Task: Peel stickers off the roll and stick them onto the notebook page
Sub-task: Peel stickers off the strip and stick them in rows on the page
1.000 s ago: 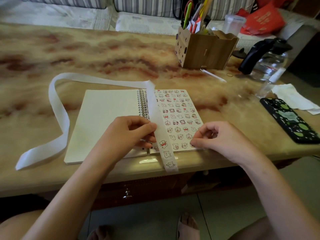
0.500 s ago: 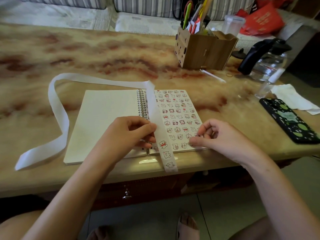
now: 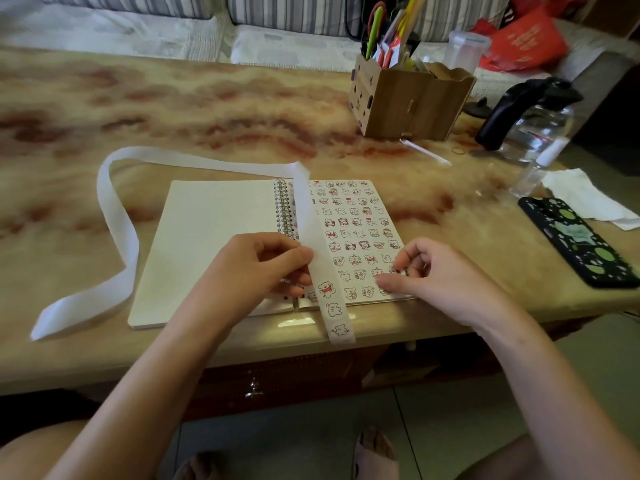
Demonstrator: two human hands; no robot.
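Head view: left hand (image 3: 256, 268) pinches the sticker strip (image 3: 313, 230), likely steadying it for peeling; at its three o'clock, right hand (image 3: 436, 275) (fingers curled, grip unclear) thumbs the notebook page (image 3: 356, 216).

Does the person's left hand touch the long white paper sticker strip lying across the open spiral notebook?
Touching. The head view shows the left hand pinching the long white sticker strip between thumb and fingers.

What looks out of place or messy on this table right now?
The sticker strip sprawls in a long loop left of the notebook, and its near end dangles over the table edge. A crumpled tissue lies beside the phone. Nothing spilled.
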